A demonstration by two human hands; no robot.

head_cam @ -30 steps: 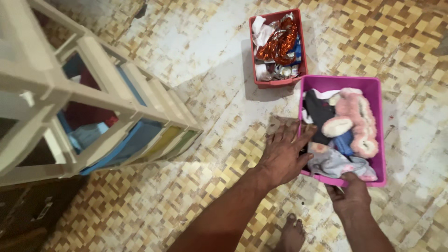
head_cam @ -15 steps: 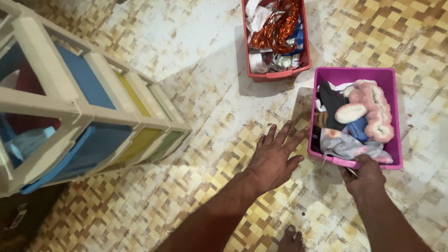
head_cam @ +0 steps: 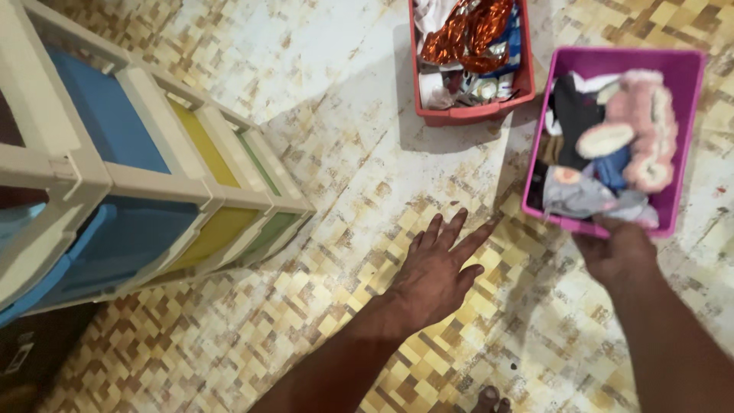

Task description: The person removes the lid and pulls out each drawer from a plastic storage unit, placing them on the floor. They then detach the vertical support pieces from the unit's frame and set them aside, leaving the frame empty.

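My right hand grips the near rim of the pink plastic bin of soft clothes so it stays level. My left hand is open, fingers spread, beside it over the patterned floor, holding nothing.

Clothes bin right of wrapper bin; drawer rack left.

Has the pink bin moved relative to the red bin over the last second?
Yes. The pink bin, gripped at its near rim by the right hand, has swung up alongside the red bin, tilted, with its top corner now level with it.
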